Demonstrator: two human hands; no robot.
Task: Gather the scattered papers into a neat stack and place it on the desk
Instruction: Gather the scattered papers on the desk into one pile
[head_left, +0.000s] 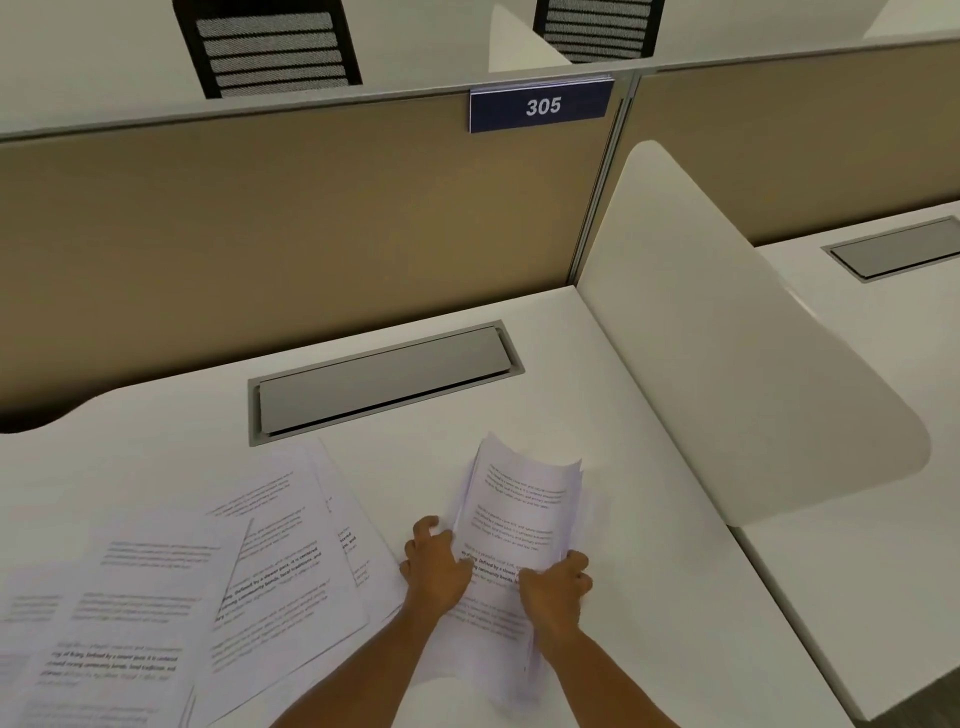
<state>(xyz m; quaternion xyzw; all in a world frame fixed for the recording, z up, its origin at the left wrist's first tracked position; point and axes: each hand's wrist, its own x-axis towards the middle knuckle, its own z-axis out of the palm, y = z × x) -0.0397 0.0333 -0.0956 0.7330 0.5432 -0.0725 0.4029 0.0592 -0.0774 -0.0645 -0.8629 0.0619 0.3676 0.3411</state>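
A bundle of printed papers (524, 509) is held between both hands over the white desk (623, 467), its far end curling upward. My left hand (434, 564) grips the bundle's left edge and my right hand (556, 584) grips its right edge. Several loose printed sheets (208, 582) lie overlapping and fanned out on the desk to the left of my hands, some reaching the front left edge of the view.
A grey cable hatch (384, 382) is set into the desk behind the papers. A tan partition (311, 223) with a blue "305" sign (542, 106) closes the back. A white curved divider (727, 338) walls off the right side.
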